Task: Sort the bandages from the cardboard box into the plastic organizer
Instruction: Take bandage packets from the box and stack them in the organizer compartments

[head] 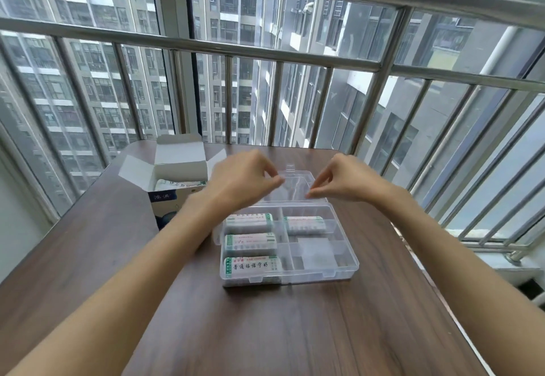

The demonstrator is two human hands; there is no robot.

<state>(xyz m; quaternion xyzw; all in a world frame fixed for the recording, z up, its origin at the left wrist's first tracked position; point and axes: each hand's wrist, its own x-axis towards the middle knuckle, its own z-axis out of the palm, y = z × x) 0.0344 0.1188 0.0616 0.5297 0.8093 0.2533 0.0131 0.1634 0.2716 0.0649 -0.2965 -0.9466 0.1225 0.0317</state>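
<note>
Head view: a clear plastic organizer (321,269) sits on a dark wood-grain table (118,257), its transparent lid (295,190) raised at the far side. The left column of compartments holds three packaged bandage rolls: far roll (249,222), middle roll (250,242) and near roll (250,266), each lying lengthwise. The far compartment of the right column holds a fourth roll (305,224). The near right compartments hold a clear, flat item that cannot be identified.

The left hand (239,181) and right hand (342,181) are both at the lid's raised edge. Each hand has thumb and forefinger brought together in a pinch at the lid; motion blur on the left hand leaves it unclear whether its fingers actually grip the plastic. The right fingers (314,193) meet at the lid's right edge.

The cardboard box (177,175) stands to the left of the organizer, flaps open, with one more bandage roll (180,185) visible inside. A metal railing (265,48) runs beyond the table.
</note>
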